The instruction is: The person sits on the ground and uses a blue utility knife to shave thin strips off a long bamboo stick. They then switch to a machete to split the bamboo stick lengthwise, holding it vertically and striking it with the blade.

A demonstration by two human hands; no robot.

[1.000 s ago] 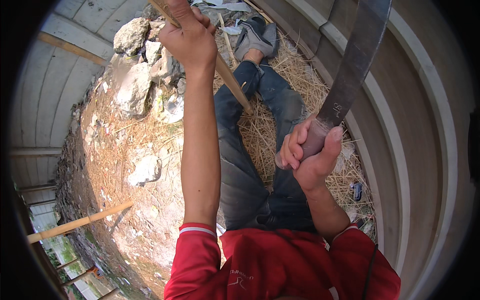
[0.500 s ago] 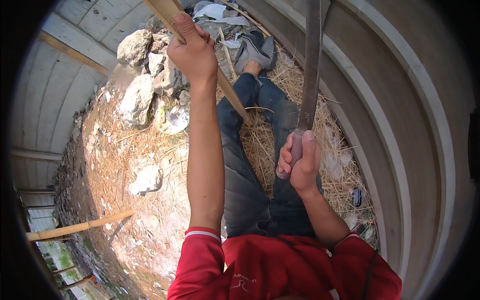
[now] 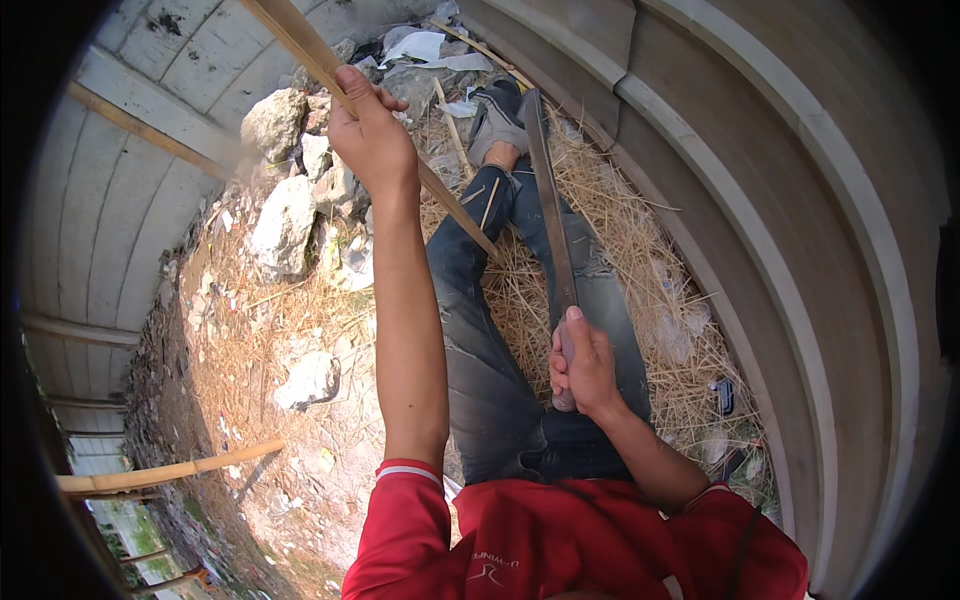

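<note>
My left hand is closed around a split bamboo strip, which slants from the upper left down between my legs, its lower end among the shavings. In my right hand is the handle of a machete. The long dark blade points away from me over my right leg, its tip near my shoes. A gap separates the blade from the bamboo strip. Across my trousers near the left shin lies a thin sliver.
Bamboo shavings cover the ground around my legs. Pale rocks are piled at the left, with a single rock nearer. A corrugated wall curves along my right. A bamboo pole juts in at the lower left.
The machete has come down and toward me, so its tip now shows by my shoes. My left hand has shifted slightly left and down with the bamboo strip. The sliver now shows near my shin.
</note>
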